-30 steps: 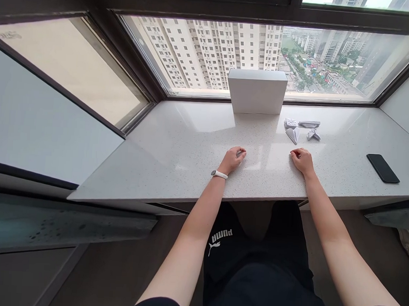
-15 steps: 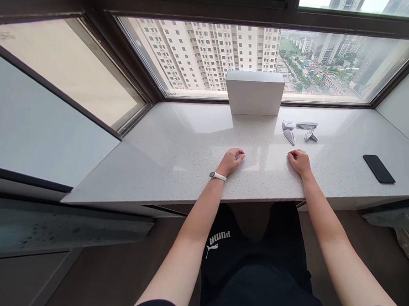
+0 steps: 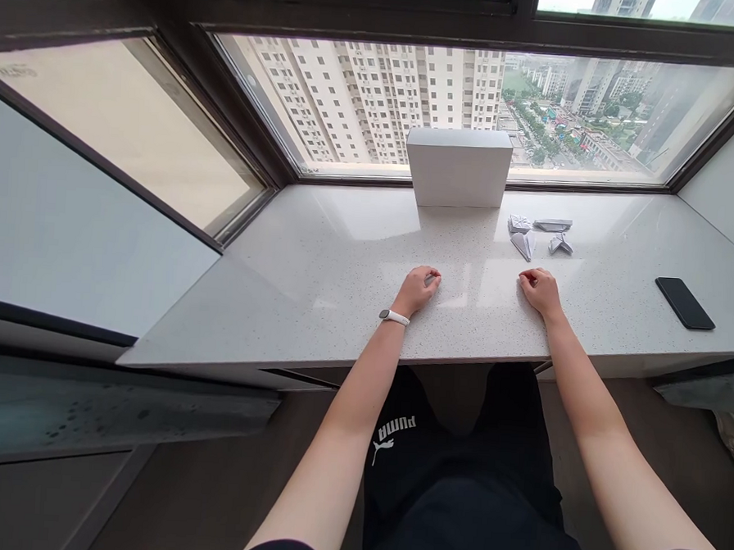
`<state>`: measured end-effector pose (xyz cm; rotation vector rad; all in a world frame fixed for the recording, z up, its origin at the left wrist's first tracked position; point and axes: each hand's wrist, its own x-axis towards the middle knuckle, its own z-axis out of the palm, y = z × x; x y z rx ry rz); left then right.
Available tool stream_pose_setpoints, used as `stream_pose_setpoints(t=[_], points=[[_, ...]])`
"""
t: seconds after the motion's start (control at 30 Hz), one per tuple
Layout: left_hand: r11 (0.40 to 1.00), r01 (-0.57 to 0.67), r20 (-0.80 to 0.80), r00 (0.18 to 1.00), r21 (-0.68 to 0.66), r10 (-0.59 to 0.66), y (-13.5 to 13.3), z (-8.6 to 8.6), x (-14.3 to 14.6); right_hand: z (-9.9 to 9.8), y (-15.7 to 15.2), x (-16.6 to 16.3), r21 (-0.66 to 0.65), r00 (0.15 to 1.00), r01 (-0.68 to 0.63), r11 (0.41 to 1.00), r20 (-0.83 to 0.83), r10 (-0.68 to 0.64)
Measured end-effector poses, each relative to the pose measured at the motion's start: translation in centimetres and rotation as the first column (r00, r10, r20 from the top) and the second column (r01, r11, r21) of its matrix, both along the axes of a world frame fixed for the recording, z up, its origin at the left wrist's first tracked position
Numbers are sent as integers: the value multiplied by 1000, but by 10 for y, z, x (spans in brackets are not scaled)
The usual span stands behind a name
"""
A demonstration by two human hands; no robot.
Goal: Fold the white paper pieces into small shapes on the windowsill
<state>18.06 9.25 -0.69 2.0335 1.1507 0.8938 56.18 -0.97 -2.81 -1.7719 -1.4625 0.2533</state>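
1. As we look down at the desk (image 3: 319, 248), our left hand (image 3: 416, 287) and right hand (image 3: 539, 290) both rest on its pale speckled top, near its near edge and well apart from each other.
2. Both hands are loosely curled, fingers tucked under. The left hand seems to have a small grey thing at its fingertips, but we cannot tell what it is or whether it is gripped. The right hand looks to have nothing in it.
3. The things nearest our hands are the folded paper pieces (image 3: 538, 233), a small cluster of about four grey-white shapes lying flat on the desk.
4. That cluster lies farther from us than the right hand and a little to its right, close to it but not touching. From the left hand it lies well to the right and farther away, so the right hand is clearly the nearer one.
5. The cluster spreads mostly left to right. Its nearest piece is a pointed fold whose tip aims back toward us.
6. Left of the papers and farther off, a white box (image 3: 458, 168) stands upright against the window (image 3: 597, 115).
7. A black phone (image 3: 685, 302) lies flat far out to the right, well apart from both hands.
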Motion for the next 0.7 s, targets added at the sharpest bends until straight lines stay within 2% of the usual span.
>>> stream_pose_setpoints(t=[0.1, 0.23, 0.3, 0.37, 0.43, 0.5, 0.6, 0.7], points=[[1000, 7, 73, 997, -17, -5, -3, 1, 8, 0, 2, 4, 48, 998, 52, 998, -37, -50], [994, 110, 70, 992, -3, -109, 7, 6, 32, 3, 14, 31, 136, 959, 284, 949, -20, -284], [989, 149, 44, 988, -26, -148, 19, 9, 45, 3, 24, 48, 124, 919, 391, 912, 10, -395], [987, 141, 54, 989, -76, -137, 32, 10, 55, 2, 35, 61, 42, 889, 455, 889, 42, -457], [987, 97, 90, 992, -126, -86, 41, 10, 62, -1, 47, 70, -57, 880, 473, 879, 76, -468], [991, 50, 107, 994, -125, -37, 46, 8, 64, -4, 59, 79, -91, 886, 461, 883, 109, -451], [999, 34, 74, 997, -23, -32, 46, 2, 65, -6, 79, 95, -64, 879, 464, 883, 160, -450], [999, 44, 46, 998, 20, -45, 44, -2, 64, -5, 99, 113, -132, 857, 506, 852, 195, -478]])
